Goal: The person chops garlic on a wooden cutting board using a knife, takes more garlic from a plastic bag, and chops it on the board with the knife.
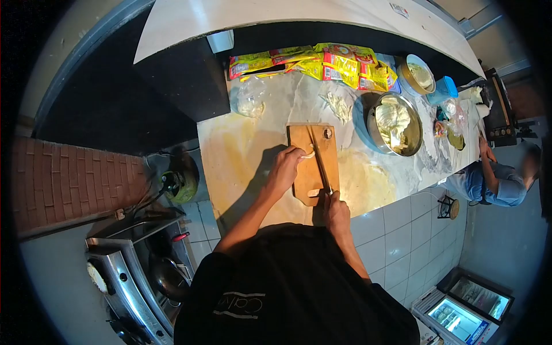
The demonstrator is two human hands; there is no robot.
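Note:
A wooden cutting board lies on the counter in front of me, with a slot at its near end. My right hand is closed around the handle of a long knife, whose blade runs away from me along the board. Bent fingers of my left hand pinch a small pale vegetable piece against the board, just left of the blade. Beyond the board is a small heap of pale shreds. To its right, a steel bowl holds large cabbage leaves.
Yellow and red packets line the back of the counter. A clear plastic bag sits at the back left. Another bowl and a blue container stand back right. A person is at the counter's far right end.

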